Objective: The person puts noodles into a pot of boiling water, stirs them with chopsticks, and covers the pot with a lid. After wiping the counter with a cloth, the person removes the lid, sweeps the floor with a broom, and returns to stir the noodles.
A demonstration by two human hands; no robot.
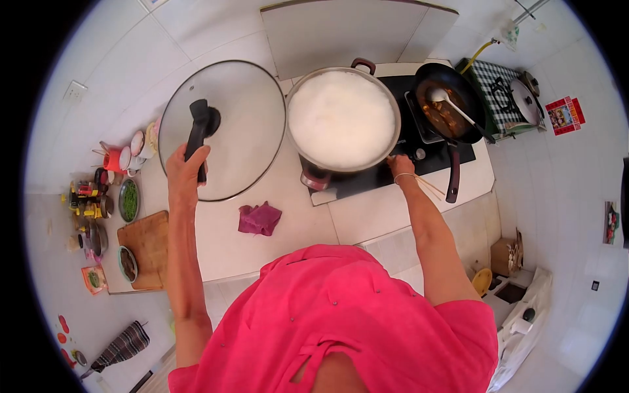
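Observation:
My left hand (185, 167) grips the black handle (198, 134) of a large round glass lid (252, 141), which is held over the counter to the left of the pot. A wide steel pot (392, 149) on the left side of the cooktop is filled to near the rim with white foam (342, 118). At the front right of the pot, low over the cooktop's front, is my right hand (401, 166), closed. A pair of wooden chopsticks (430, 187) sticks out from under it; the fingertips are partly hidden. Just right of that hand is a cooktop knob (420, 154).
A dark wok (468, 101) with brown sauce and a white spoon (452, 108) sits on the right burner. A purple cloth (260, 218) lies on the counter. On the left are a cutting board (152, 242), a bowl of chopped greens (130, 200) and several jars (92, 200).

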